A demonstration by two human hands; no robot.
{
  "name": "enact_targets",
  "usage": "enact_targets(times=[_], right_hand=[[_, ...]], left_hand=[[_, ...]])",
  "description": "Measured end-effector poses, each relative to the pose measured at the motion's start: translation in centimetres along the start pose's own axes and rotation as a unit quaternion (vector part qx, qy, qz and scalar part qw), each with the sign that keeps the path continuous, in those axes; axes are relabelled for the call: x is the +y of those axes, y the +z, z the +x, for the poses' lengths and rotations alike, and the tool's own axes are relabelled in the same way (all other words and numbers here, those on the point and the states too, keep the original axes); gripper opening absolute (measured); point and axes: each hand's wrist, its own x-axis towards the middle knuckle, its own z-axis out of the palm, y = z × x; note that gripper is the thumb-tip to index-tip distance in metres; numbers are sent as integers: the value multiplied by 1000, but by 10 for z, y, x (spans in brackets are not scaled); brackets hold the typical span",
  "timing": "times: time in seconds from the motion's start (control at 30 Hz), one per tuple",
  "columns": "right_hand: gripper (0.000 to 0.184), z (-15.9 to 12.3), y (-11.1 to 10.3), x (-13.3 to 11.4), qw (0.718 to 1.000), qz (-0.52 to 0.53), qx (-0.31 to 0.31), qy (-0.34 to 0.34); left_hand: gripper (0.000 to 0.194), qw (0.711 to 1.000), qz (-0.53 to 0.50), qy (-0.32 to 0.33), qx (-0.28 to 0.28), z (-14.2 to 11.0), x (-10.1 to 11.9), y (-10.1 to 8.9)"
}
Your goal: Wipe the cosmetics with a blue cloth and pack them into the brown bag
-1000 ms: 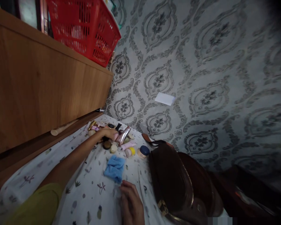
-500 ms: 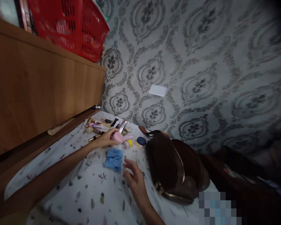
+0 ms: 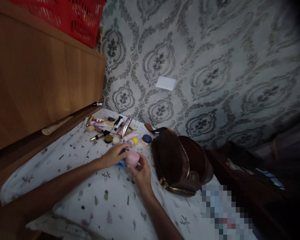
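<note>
A small pink jar (image 3: pixel 132 158) is in my right hand (image 3: pixel 143 175), its thumb and fingers closed around the right and lower sides. My left hand (image 3: pixel 112 156) reaches in from the left with fingers apart, one fingertip at the jar's left side. Under and behind the left hand lies a folded blue cloth-like item (image 3: pixel 120 163), mostly covered. Just beyond the hands are a small yellow-capped jar (image 3: pixel 133 141) and a larger jar with a dark blue lid (image 3: pixel 146 140).
Several cosmetics, including a shiny pink tube (image 3: pixel 125 127), lie at the far end of the patterned sheet (image 3: pixel 109 200). A brown bag (image 3: pixel 172 163) sits to the right. A wooden cabinet (image 3: pixel 52 73) holding a red basket (image 3: pixel 82 23) borders the left; wallpaper stands behind.
My left hand has brought the pink jar from the cosmetics toward me, over the blue item. My right hand has closed on the jar. The view has shifted downward.
</note>
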Motion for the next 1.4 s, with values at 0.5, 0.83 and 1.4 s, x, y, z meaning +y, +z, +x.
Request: enact_targets(times=[0.5, 0.83, 1.4], right_hand=[[62, -2, -9, 13, 982, -175, -56, -51], [54, -1, -7, 0, 972, -199, -66, -108], [55, -3, -8, 1, 980, -186, -47, -57]], left_hand=[[17, 981, 181, 70, 7, -3, -24, -17], [29, 975, 117, 191, 4, -13, 8, 16], [21, 942, 314, 116, -22, -15, -5, 0]])
